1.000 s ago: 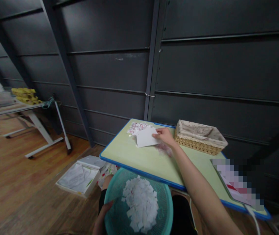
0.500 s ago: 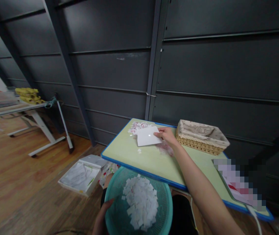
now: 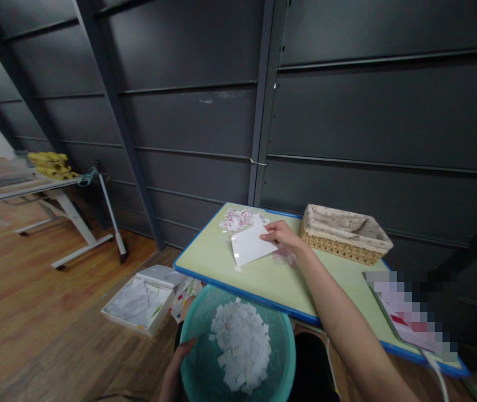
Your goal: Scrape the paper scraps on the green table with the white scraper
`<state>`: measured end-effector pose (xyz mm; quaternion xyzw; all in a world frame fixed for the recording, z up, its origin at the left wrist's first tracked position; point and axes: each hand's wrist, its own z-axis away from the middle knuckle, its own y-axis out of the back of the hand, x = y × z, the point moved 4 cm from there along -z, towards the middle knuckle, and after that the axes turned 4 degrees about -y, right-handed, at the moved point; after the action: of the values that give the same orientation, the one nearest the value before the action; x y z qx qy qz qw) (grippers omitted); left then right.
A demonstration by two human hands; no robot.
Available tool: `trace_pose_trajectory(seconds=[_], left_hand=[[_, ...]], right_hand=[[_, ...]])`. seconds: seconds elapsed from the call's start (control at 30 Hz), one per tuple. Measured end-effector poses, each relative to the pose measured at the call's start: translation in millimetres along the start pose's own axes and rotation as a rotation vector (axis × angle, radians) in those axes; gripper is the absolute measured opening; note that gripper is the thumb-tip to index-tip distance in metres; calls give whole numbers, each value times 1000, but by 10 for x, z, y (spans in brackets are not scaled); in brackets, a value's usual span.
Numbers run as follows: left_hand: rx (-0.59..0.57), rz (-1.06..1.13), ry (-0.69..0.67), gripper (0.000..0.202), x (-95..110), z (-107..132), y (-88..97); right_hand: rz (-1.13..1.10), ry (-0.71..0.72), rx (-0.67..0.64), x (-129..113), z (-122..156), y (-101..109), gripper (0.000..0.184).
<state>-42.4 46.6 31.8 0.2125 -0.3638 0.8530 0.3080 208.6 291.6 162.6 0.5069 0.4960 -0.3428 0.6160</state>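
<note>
Over the pale green table, my right hand pinches a white card by its right edge. A flat heap of small white, pink-marked pieces lies behind the card. Pinkish translucent material sits under my right hand, partly hidden. In my lap is a green plastic basket with a pile of small white pieces in it. My left hand grips the basket's left rim, with the thumb over the inner side.
A woven basket with a cloth liner stands at the table's back right. Near the right end lies a pixelated flat device with a white cable. An open white box is on the floor left. Another table carries yellow rolls.
My right hand has drawn the card slightly nearer and tilted it, so its left edge dips lower. More of the pink-marked heap shows. My left hand and the basket stay in place.
</note>
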Motion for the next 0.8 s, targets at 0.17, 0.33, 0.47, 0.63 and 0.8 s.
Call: trace_pose_trajectory(seconds=[0.17,0.33,0.47,0.63,0.8], left_hand=[[31,72,134,66,-75,-65,53],[49,1,97,59,-52,-78,65],[0,-21,35,60,-27,26,-10],[9,-23,44,69,-33,135,-81],[5,-4,-26,74,5,149,-107]], right_hand=[[-101,-34,1,-12,20,2,27],[-62,-54,-115,17,21,-49,22],[-103,-116,-191,34,61,-126,24],[-152,-141,-387,18,117,-320,29],[-291,-68,-214,-26,68,-232,27]])
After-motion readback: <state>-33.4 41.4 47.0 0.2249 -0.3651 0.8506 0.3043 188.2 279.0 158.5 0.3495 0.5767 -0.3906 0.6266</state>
